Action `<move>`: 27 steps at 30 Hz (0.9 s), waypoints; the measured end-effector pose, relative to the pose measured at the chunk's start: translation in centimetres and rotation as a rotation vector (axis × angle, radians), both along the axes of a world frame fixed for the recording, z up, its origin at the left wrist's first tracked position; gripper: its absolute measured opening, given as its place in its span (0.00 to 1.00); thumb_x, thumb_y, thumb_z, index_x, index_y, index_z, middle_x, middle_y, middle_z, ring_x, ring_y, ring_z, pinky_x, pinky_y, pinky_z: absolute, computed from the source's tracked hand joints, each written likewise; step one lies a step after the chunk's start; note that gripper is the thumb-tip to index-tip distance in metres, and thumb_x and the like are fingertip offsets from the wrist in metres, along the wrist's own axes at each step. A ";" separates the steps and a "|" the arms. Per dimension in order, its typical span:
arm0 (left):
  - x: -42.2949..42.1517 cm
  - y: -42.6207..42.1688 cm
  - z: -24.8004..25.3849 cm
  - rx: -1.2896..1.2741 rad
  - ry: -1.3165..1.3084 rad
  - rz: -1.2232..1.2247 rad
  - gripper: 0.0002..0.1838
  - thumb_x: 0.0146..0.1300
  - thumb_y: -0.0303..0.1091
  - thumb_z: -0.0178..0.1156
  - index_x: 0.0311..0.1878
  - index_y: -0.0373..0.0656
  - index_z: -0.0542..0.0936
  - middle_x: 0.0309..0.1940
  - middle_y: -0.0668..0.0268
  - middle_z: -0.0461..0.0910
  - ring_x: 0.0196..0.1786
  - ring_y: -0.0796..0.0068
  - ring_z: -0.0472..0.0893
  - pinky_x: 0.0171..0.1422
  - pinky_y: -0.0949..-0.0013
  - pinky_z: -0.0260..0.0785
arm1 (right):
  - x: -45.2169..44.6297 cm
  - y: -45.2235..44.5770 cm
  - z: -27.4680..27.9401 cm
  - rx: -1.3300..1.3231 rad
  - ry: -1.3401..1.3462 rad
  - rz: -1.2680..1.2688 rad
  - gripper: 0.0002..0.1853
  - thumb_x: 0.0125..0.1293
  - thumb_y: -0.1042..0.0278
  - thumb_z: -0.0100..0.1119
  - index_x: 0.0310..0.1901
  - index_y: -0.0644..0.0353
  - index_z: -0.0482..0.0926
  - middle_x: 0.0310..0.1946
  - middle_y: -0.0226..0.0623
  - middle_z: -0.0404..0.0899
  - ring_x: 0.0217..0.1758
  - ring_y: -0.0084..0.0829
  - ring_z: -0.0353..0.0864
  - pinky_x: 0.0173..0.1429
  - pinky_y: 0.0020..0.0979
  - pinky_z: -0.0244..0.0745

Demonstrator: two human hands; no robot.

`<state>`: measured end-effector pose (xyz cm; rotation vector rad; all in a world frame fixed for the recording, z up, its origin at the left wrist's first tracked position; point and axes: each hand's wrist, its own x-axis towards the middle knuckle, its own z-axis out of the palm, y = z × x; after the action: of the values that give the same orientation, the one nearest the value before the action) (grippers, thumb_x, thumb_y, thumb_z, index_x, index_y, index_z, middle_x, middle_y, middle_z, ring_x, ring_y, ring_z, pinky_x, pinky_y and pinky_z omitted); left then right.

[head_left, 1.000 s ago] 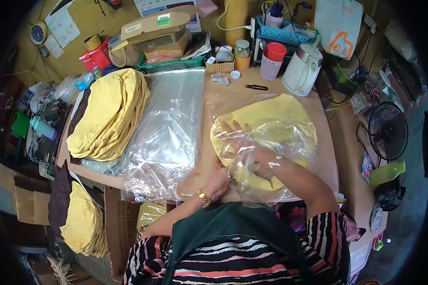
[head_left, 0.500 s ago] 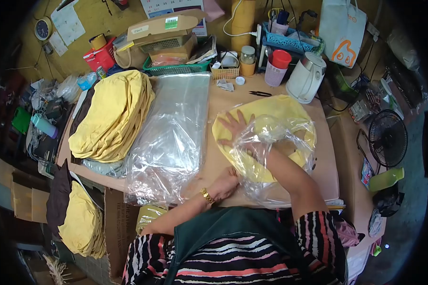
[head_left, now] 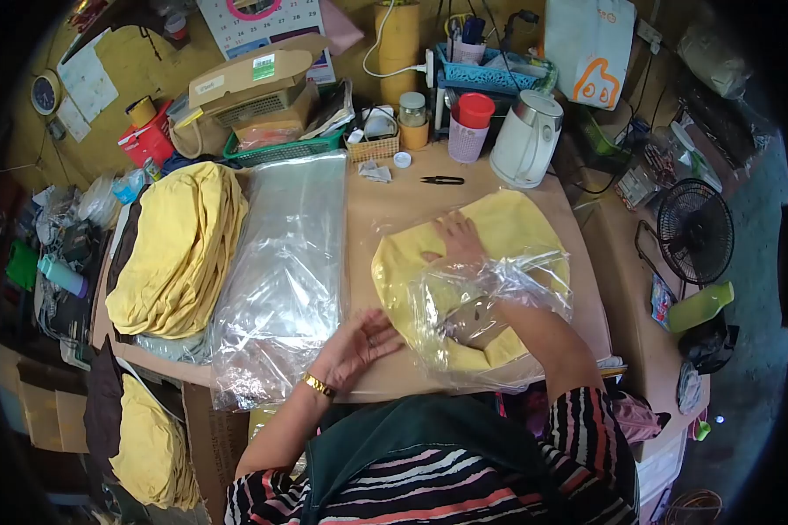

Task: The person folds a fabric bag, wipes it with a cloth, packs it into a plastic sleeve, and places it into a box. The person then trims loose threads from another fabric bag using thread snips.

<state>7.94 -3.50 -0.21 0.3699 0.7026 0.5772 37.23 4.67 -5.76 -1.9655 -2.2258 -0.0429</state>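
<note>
A yellow folded fabric piece (head_left: 521, 219) lies on the table with a clear plastic bag (head_left: 438, 350) around at least part of it. My right hand (head_left: 460, 241) rests flat on the fabric, fingers spread, with the forearm passing through the crinkled plastic. At the near left edge of the bag is my left hand (head_left: 359, 347), its fingers apart and nothing held in them; whether its fingertips touch the plastic I cannot tell. To the left, a stack of flat clear plastic bags (head_left: 284, 236) lies beside a tall pile of yellow fabric pieces (head_left: 171, 254).
Black thread snips (head_left: 442, 180) lie beyond the fabric. Along the back stand a white electric kettle (head_left: 527, 140), a red-topped cup (head_left: 471, 127), a jar (head_left: 412, 118) and a green basket (head_left: 289, 150). A black fan (head_left: 693, 232) stands at the right.
My left hand has moved left, and its fingers have opened from a closed grip at the bag's edge. My right hand stays spread on the fabric, which now lies smoother. The view has shifted.
</note>
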 end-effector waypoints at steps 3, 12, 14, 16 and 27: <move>1.9 3.5 0.0 0.079 0.017 0.128 0.20 0.66 0.32 0.62 0.59 0.38 0.72 0.54 0.54 0.77 0.54 0.66 0.80 0.53 0.66 0.79 | -1.2 -1.3 0.3 -0.028 0.195 0.158 0.42 0.61 0.37 0.56 0.67 0.62 0.65 0.72 0.49 0.55 0.74 0.55 0.54 0.76 0.51 0.47; 1.8 -1.0 -3.7 0.284 0.182 0.182 0.11 0.65 0.22 0.59 0.51 0.35 0.79 0.44 0.60 0.84 0.40 0.75 0.84 0.48 0.72 0.77 | 4.3 0.8 0.0 0.132 -0.022 -0.185 0.44 0.61 0.33 0.53 0.71 0.54 0.60 0.72 0.55 0.53 0.76 0.52 0.52 0.76 0.58 0.43; 1.3 -1.3 -4.1 0.267 0.201 0.150 0.12 0.65 0.22 0.60 0.52 0.35 0.78 0.44 0.60 0.84 0.42 0.75 0.84 0.49 0.71 0.77 | 4.6 1.6 -0.6 0.141 0.055 -0.136 0.44 0.60 0.30 0.52 0.71 0.52 0.60 0.73 0.56 0.52 0.75 0.52 0.53 0.75 0.60 0.42; 1.7 -0.9 -2.9 0.155 0.181 0.108 0.13 0.68 0.27 0.58 0.54 0.36 0.77 0.46 0.60 0.83 0.46 0.73 0.83 0.53 0.70 0.76 | 4.6 1.6 -0.4 0.055 -0.002 -0.165 0.44 0.61 0.30 0.50 0.73 0.48 0.56 0.74 0.53 0.49 0.76 0.51 0.51 0.75 0.58 0.42; -0.9 0.5 -0.6 0.465 0.257 0.023 0.15 0.72 0.36 0.55 0.48 0.31 0.78 0.40 0.60 0.83 0.41 0.77 0.83 0.44 0.72 0.76 | 3.1 -20.7 10.3 -0.762 1.178 0.350 0.30 0.69 0.57 0.57 0.70 0.56 0.64 0.64 0.40 0.69 0.59 0.35 0.74 0.66 0.40 0.67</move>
<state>7.03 -2.98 -0.77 0.8809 0.8176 0.7224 40.34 -16.03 4.52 -1.1292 -1.7095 1.6943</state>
